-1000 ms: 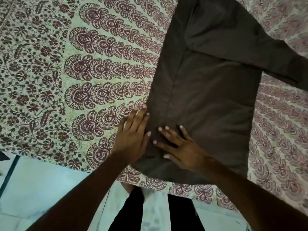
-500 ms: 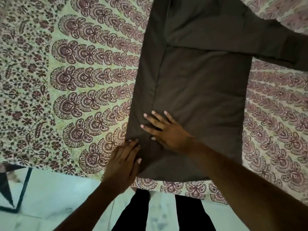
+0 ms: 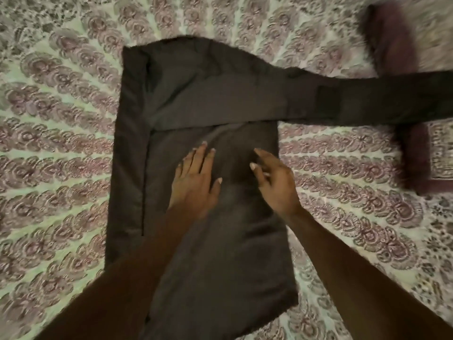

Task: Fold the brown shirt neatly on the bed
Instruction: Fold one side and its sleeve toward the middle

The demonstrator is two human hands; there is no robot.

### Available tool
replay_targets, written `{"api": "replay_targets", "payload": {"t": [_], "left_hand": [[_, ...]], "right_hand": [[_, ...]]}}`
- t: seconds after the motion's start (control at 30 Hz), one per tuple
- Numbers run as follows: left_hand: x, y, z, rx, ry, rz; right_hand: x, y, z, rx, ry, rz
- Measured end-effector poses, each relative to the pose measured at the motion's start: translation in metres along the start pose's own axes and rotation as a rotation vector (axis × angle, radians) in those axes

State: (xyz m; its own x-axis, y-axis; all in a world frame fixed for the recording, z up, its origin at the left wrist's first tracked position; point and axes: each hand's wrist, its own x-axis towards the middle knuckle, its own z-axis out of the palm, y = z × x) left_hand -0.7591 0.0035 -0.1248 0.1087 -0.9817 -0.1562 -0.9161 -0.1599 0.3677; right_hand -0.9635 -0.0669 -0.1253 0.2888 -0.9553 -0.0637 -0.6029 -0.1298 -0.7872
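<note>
The brown shirt [image 3: 208, 99] lies flat on the bed, its left side folded inward into a long straight edge. One sleeve [image 3: 382, 101] stretches across the chest and out to the right, past the body of the shirt. My left hand [image 3: 196, 180] rests palm down on the middle of the shirt, fingers spread. Just right of it, my right hand [image 3: 274, 180] hovers at or lightly touches the cloth, fingers loosely apart and holding nothing. Both forearms cover the lower part of the shirt.
The patterned bedsheet [image 3: 61, 168], pale green with maroon motifs, surrounds the shirt. A dark maroon patterned cushion or folded cloth [image 3: 416, 155] lies at the right, partly under the sleeve. The image is motion-blurred.
Both hands have slid from the shirt's lower left edge up to its middle. The view has shifted up the bed, so the floor and the bed's near edge are out of sight.
</note>
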Motion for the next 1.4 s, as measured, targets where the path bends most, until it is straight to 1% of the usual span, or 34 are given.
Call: {"api": "replay_targets", "payload": {"t": [0.07, 0.2, 0.33, 0.47, 0.57, 0.63, 0.7, 0.77, 0.87, 0.93, 1.0, 1.07, 1.13, 1.2, 1.3, 1.4], "left_hand": [[0.047, 0.026, 0.000, 0.027, -0.023, 0.015], [0.118, 0.057, 0.010, 0.036, -0.088, -0.019], [0.148, 0.066, 0.028, 0.067, -0.216, -0.073], [0.143, 0.061, 0.037, 0.033, -0.145, -0.096], [0.144, 0.059, 0.039, 0.019, -0.131, -0.094], [0.145, 0.058, 0.039, 0.012, -0.128, -0.107], [0.145, 0.057, 0.038, 0.005, -0.147, -0.112], [0.145, 0.057, 0.038, 0.009, -0.166, -0.107], [0.145, 0.057, 0.037, 0.005, -0.166, -0.105], [0.147, 0.061, 0.034, 0.006, -0.204, -0.101], [0.145, 0.060, 0.029, -0.014, -0.216, -0.093], [0.135, 0.054, 0.022, -0.150, -0.105, -0.077], [0.118, 0.045, 0.013, -0.428, 0.019, -0.096], [0.096, 0.036, -0.002, -0.736, 0.075, -0.196], [0.064, 0.028, -0.043, -1.137, 0.032, -0.425], [0.033, 0.006, -0.080, -1.412, -0.072, -0.645]], "right_hand": [[0.031, 0.016, -0.030, 0.063, 0.092, 0.099], [0.080, 0.050, -0.082, 0.066, 0.241, 0.192], [0.120, 0.087, -0.123, -0.040, 0.331, 0.309], [0.156, 0.100, -0.144, -0.220, 0.296, 0.428], [0.183, 0.096, -0.146, -0.304, 0.231, 0.595], [0.197, 0.093, -0.143, -0.322, 0.240, 0.668], [0.208, 0.092, -0.140, -0.266, 0.275, 0.720], [0.211, 0.092, -0.138, -0.172, 0.310, 0.744], [0.206, 0.085, -0.130, -0.161, 0.388, 0.709], [0.193, 0.072, -0.126, -0.131, 0.428, 0.633], [0.178, 0.060, -0.117, -0.129, 0.419, 0.485], [0.157, 0.046, -0.108, -0.159, 0.381, 0.333], [0.129, 0.018, -0.098, -0.076, 0.328, 0.207], [0.095, -0.017, -0.084, 0.051, 0.253, 0.096], [0.050, -0.063, -0.058, 0.150, 0.088, 0.040], [0.011, -0.098, -0.029, 0.137, -0.109, 0.009]]}}
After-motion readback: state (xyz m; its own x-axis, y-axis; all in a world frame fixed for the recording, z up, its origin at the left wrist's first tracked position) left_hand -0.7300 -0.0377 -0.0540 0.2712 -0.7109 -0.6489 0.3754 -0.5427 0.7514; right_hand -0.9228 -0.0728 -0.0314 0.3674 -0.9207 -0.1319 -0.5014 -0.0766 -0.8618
